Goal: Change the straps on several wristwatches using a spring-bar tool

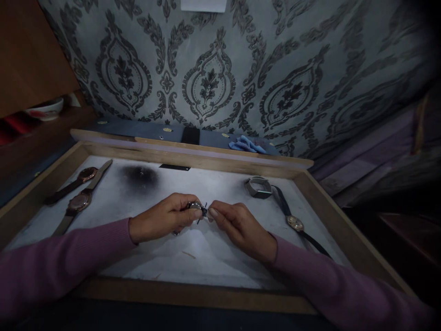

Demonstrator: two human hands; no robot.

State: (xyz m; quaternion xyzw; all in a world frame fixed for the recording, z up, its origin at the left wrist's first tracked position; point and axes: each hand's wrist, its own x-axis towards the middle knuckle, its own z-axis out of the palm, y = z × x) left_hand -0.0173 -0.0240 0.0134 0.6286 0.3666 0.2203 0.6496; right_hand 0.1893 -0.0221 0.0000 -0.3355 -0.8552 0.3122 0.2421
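A dark-patterned backdrop stands behind the wooden tray, and over the tray's middle my left hand grips a watch while my right hand pinches a small dark piece at its edge (too tiny to make out); the work looks under way, what remains unclear. Two brown watches lie untouched at the tray's left, a metal band and dark-strapped watch at its right, none blocking me
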